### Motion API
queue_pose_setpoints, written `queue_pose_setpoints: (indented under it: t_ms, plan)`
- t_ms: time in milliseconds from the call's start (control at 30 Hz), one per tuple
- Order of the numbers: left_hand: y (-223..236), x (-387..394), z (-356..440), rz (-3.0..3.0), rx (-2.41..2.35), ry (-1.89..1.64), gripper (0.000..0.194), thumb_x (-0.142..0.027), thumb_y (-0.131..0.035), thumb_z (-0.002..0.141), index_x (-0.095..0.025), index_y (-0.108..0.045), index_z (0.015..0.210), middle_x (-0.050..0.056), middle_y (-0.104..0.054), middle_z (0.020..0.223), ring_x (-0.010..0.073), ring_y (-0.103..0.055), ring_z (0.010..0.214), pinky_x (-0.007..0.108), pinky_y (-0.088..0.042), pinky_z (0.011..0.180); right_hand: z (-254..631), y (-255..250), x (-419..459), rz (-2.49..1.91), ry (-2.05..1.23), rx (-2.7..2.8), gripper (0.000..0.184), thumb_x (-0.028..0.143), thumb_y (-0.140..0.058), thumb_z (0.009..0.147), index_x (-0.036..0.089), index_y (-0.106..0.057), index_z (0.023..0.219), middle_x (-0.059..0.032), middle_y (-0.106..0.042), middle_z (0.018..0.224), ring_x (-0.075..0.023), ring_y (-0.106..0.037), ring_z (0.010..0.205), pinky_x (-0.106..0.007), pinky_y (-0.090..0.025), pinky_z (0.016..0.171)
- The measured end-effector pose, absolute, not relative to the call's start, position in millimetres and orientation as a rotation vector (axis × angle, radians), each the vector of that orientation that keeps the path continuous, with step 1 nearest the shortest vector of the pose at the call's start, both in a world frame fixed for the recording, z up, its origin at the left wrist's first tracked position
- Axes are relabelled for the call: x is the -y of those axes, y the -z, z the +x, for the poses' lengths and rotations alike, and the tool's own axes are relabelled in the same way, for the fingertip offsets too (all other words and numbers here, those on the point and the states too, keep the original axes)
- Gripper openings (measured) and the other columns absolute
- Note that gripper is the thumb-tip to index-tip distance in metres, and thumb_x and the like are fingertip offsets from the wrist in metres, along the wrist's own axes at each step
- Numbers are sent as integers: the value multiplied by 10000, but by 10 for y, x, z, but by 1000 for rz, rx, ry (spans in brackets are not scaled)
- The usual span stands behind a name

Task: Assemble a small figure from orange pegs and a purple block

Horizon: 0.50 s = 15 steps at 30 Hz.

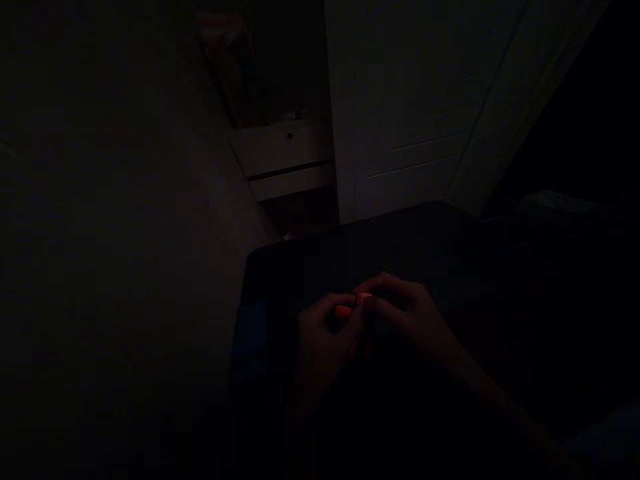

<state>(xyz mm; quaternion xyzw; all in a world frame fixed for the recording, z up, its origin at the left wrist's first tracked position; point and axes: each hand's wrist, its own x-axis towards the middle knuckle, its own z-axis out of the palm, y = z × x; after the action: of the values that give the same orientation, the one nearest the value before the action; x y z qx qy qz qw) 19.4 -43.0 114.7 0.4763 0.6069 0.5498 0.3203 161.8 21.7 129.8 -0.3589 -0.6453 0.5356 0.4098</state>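
Observation:
The room is very dark. My left hand (pixel 323 340) and my right hand (pixel 405 313) meet over a dark tabletop (pixel 300 267), fingers curled and pinched together. Between the fingertips shows a small orange-red object (pixel 350 307), partly lit; its shape is too dim to name. Both hands seem to pinch it, left from below, right from above. The rest of whatever they hold is hidden by the fingers and the darkness.
A blue item (pixel 250 340) lies at the table's left edge. Behind stand a pale drawer unit (pixel 285 157) with a small knob and a white panelled door (pixel 415 113). A bare wall fills the left. Dark shapes sit at the right.

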Motion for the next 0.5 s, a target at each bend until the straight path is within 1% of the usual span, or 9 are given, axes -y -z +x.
queue_pose_setpoints:
  t_ms: [67,167,267,367,500]
  plan:
    - [-1156,430,201,1273,-1605,-1449,187,-372,-772,818,-193,-790,872,57,-782,829,215,-733,801,257,-549,670,1618,-1304,-212,-911,-1349,1619,132,315,-702,791,194,-749,816,-35,-759,802,-195,-712,718,-299,-568,660]
    - [-1160,425,203,1260,-1603,-1454,177,-365,-770,819,-195,-786,866,49,-778,821,213,-732,803,259,-548,683,1633,-1314,-215,-917,-1339,1645,155,328,-709,794,190,-762,841,-40,-764,829,-205,-718,766,-310,-568,707]
    - [-1146,418,194,1215,-1602,-1442,190,-374,-774,816,-195,-786,879,42,-766,792,202,-720,756,251,-532,637,1651,-1316,-224,-903,-1377,1658,193,351,-700,814,192,-781,885,-45,-774,869,-215,-728,813,-321,-572,746]
    - [-1135,414,187,1190,-1607,-1427,202,-381,-774,812,-190,-783,876,33,-746,751,185,-696,686,244,-513,591,1655,-1310,-229,-903,-1384,1651,198,359,-708,816,193,-783,892,-45,-773,867,-214,-727,808,-319,-570,742]
    - [-1158,410,185,1236,-1599,-1440,171,-351,-763,820,-187,-780,866,37,-760,783,191,-708,745,253,-531,666,1647,-1293,-239,-908,-1371,1646,172,339,-718,809,189,-772,873,-41,-763,845,-206,-721,780,-318,-564,732]
